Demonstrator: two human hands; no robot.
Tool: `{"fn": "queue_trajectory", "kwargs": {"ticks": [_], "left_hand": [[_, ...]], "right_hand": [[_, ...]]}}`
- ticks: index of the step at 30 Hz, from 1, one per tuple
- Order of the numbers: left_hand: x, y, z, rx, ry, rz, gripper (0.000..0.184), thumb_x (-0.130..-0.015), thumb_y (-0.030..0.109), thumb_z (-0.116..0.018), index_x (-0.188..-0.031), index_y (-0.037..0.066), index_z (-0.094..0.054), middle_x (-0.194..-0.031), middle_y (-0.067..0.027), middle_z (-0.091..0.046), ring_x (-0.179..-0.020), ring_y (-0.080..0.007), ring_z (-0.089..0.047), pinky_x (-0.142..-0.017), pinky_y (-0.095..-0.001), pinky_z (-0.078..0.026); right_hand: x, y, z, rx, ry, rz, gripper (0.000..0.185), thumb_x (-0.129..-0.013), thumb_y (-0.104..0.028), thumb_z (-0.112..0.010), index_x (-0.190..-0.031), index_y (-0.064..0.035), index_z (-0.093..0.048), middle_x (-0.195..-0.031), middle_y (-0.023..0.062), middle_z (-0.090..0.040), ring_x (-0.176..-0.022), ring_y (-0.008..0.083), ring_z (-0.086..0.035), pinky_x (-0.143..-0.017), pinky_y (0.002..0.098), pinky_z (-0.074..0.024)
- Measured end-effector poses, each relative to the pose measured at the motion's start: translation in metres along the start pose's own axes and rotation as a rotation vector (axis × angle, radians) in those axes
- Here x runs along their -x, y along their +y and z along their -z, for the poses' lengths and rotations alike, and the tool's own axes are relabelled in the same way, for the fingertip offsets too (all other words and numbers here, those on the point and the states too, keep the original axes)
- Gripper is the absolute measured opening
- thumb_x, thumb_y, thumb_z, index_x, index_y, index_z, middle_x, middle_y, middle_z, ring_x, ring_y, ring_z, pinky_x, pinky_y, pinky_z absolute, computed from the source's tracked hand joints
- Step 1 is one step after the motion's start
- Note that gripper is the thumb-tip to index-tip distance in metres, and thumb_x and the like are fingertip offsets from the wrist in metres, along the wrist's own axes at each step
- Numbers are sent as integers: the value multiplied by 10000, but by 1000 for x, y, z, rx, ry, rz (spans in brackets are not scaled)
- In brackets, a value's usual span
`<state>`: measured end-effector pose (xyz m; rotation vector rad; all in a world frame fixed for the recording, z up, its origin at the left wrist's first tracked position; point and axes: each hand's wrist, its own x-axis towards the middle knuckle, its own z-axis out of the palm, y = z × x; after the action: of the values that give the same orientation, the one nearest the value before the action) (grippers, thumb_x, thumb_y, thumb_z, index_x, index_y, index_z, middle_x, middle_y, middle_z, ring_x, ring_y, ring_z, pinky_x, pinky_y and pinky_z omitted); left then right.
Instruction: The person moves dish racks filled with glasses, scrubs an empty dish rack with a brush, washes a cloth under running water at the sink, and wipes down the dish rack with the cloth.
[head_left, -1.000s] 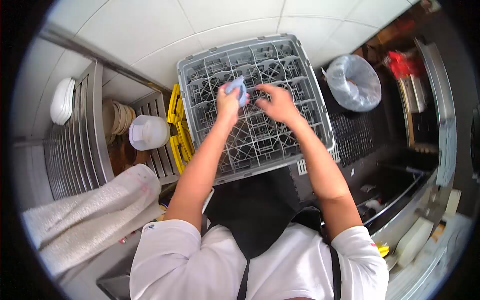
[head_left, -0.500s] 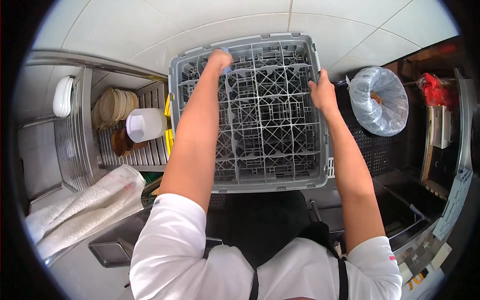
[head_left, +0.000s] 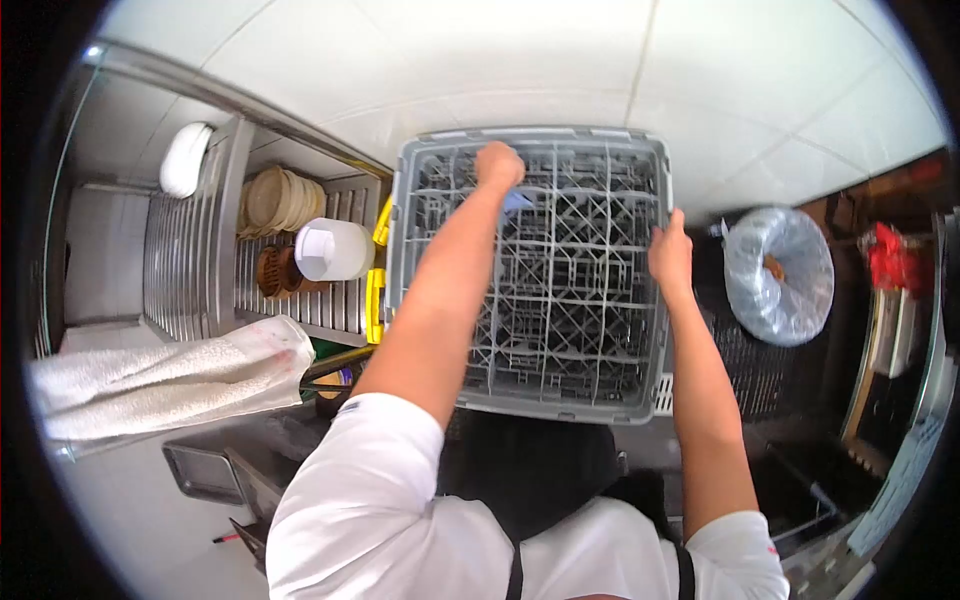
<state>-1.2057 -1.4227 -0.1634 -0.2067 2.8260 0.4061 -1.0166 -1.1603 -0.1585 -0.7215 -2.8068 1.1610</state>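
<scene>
A grey dishwasher rack (head_left: 535, 412) with a grid of square compartments is in front of me, its open cells facing me. My left hand (head_left: 498, 166) is closed in a fist over the rack's upper left part. A bit of blue cloth (head_left: 518, 202) shows just below that fist; the rest is hidden by the hand. On the right side, my right hand (head_left: 672, 255) grips the rack's rim, thumb on the near side and fingers mostly out of sight behind the edge.
To the left, a slatted metal shelf (head_left: 228, 230) holds stacked plates (head_left: 282, 200), a white container (head_left: 335, 250), brown bowls (head_left: 275, 272) and white dishes (head_left: 185, 160). A white towel (head_left: 190, 370) hangs below. A bin with a clear plastic liner (head_left: 778, 285) stands right; tiled wall (head_left: 520, 50) rises behind.
The view has tilted, so rack and surroundings sit differently in it. My left hand has slid slightly down the grid with the blue cloth; my right hand stays on the rim.
</scene>
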Motion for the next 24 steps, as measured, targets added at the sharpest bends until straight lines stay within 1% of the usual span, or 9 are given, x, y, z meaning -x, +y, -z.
{"fn": "queue_trajectory", "kwargs": {"ticks": [3,8,11,13,15,16,20,21,24], "left_hand": [[-16,-10,-7,60,-36,-25,241,-775,116,-606,-938,-38,-697,-989,-291,-671,-985,-428,-656,-858,-448,-539],[50,-20,-14,262,275,-242,208,-862,60,-541,-1030,-61,-560,-955,-309,-656,-901,-475,-648,-801,-538,-528],[74,-63,-27,91,669,-834,184,-878,94,-588,-1019,-23,-568,-903,-281,-670,-843,-467,-656,-734,-528,-534],[86,-74,4,342,286,-543,205,-888,165,-638,-1019,23,-570,-871,-269,-675,-794,-458,-661,-678,-525,-527],[71,-68,28,529,436,-267,240,-900,241,-651,-1028,57,-565,-795,-262,-667,-727,-456,-657,-610,-521,-515],[61,-59,42,587,444,-112,364,-891,329,-665,-1054,26,-547,-904,-296,-663,-870,-442,-662,-700,-523,-510],[28,-26,-3,439,-1,-88,668,-868,428,-663,-1261,-63,-436,-1266,-363,-486,-1162,-486,-526,-982,-528,-427],[31,-18,-19,282,140,-74,684,-900,400,-604,-1353,-47,-353,-1316,-384,-421,-1159,-527,-510,-985,-525,-440],[3,-22,-10,275,-65,-25,439,-839,243,-599,-1167,-48,-581,-1213,-338,-563,-1138,-426,-582,-938,-448,-491]], "right_hand": [[-4,14,-10,13,71,126,404,-905,-34,-517,-1282,-57,-375,-911,334,-619,-905,527,-582,-721,557,-439],[-8,1,-5,-3,50,95,401,-909,-37,-530,-1283,-40,-383,-914,328,-630,-921,509,-601,-741,536,-463],[4,-5,1,36,53,79,354,-917,-51,-534,-1239,-2,-396,-915,323,-633,-911,504,-606,-740,552,-460],[2,-2,0,53,48,78,340,-921,-61,-534,-1227,1,-400,-916,323,-634,-909,500,-607,-752,554,-468],[2,2,-4,74,62,69,335,-924,-68,-533,-1223,1,-398,-910,323,-634,-905,499,-609,-753,558,-474],[0,1,-5,79,69,77,332,-926,-68,-532,-1222,-1,-398,-908,323,-634,-901,500,-609,-750,559,-475],[-4,-3,-4,74,63,84,313,-924,-60,-536,-1202,1,-404,-901,323,-636,-888,504,-612,-731,559,-477],[-4,-6,-3,83,55,71,310,-922,-59,-538,-1196,0,-405,-903,323,-636,-889,505,-611,-728,559,-477],[1,-13,-2,102,35,45,301,-920,-55,-543,-1182,-5,-405,-909,324,-637,-898,507,-608,-722,558,-475]]}}
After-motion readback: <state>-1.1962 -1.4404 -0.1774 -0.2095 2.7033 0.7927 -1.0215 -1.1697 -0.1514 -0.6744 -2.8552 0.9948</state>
